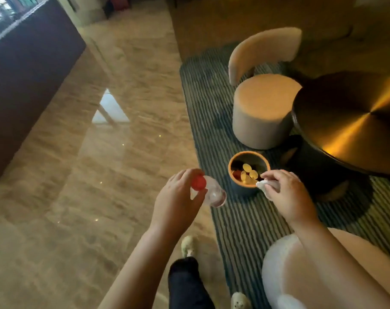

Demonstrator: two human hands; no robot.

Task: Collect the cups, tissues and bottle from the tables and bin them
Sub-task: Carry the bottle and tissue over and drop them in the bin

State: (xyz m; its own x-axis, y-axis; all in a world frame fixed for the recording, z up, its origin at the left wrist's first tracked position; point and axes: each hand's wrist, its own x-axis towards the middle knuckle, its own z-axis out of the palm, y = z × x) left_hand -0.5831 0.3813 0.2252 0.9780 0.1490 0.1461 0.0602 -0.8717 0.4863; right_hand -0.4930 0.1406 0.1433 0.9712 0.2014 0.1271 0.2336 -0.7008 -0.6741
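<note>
Striped rug (245, 226) beside bin (240, 189): left hand (178, 197) grips red-capped bottle (214, 194); right hand (287, 194) pinches tissue (263, 186) at the rim.

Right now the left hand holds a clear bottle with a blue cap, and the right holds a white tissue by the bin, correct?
Not quite. The head view shows the cap is red, not blue. The rest stands: the left hand holds the clear bottle, and the right hand holds a white tissue by the bin.
</note>
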